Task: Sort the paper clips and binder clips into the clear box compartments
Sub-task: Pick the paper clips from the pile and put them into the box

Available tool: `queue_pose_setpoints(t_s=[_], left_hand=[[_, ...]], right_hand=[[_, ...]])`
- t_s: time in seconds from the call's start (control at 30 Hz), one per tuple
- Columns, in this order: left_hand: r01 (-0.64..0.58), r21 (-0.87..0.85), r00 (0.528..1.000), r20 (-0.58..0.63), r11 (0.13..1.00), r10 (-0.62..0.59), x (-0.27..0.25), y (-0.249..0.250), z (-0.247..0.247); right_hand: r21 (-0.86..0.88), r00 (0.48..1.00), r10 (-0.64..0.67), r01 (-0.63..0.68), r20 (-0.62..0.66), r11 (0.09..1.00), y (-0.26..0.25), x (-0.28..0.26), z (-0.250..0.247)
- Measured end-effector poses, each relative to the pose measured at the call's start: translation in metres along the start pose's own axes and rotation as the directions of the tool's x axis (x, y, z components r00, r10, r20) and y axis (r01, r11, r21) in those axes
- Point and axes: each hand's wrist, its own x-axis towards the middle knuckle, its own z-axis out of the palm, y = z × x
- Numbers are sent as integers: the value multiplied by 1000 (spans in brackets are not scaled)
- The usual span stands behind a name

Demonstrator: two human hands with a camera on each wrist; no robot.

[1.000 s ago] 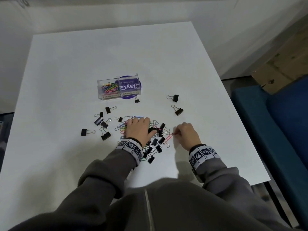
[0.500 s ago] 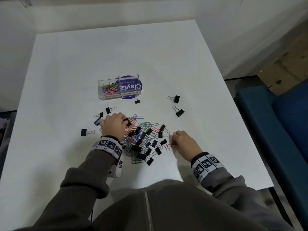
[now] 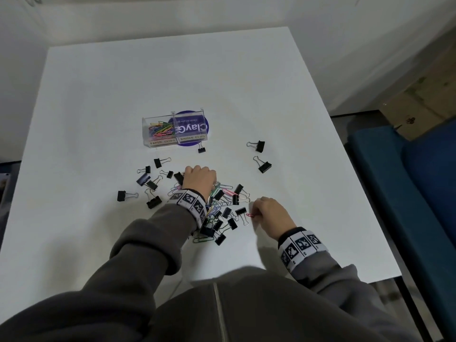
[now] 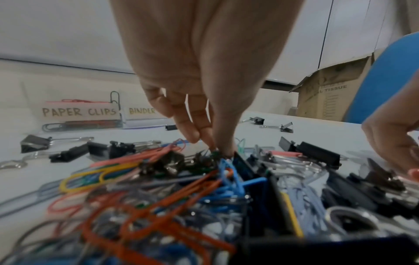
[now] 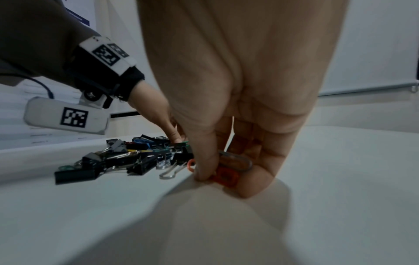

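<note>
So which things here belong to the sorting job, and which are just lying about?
Job:
- clear box
- pile of clips
- stray binder clips
- red paper clip, pinched by right hand
- left hand, in the pile

Lying about:
- purple sticker
- cardboard box
- blue seat

Counter [image 3: 246, 82]: smooth, matt white top, faint sheen under the light
Box [image 3: 158, 120]: clear hard plastic, glossy walls; paper labels [image 4: 78, 112] on the front, hand-lettered, matt
Paper clips [image 4: 158, 202]: wire with coloured plastic coating, smooth, slight gloss; a few bare silvery metal
Binder clips [image 3: 264, 167]: black bodies, satin finish; looped handles of shiny bare metal wire
Sleeves [image 3: 138, 253]: grey cloth, soft, matt
Wristbands [image 3: 302, 245]: white hard plastic with printed black-and-white squares, matt
Carton [image 4: 333, 95]: brown cardboard, rough, dull, torn at the flap
Seat [image 3: 407, 193]: blue cloth, matt
</note>
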Motion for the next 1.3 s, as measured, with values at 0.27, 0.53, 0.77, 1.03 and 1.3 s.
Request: queue_pose_setpoints(t_s=[0.27,0.53,0.77,1.03,1.3], left_hand=[[-36,-119,998,47,992,42,-7,-14,2],[-118,-670,978,-206,733,-31,-28,-60,0],[-35,-745,876,-344,666,-339,-45,-129,-7],[57,-921,797,-191,386,-573,-34,-178,-30],[82,-909,797,-187,409,-575,33,-172,-68]], right_hand=[[-22,1000,-13,13,5,1000,-31,29,-38],[38,948,-284,292,-146,956,-140,116,-84],[224,970,-130,176,-207,959,-222,201,-74],[340,990,86,-42,-115,939,-247,241,-44],[471,979,70,30,-193,881,-229,227,-48]])
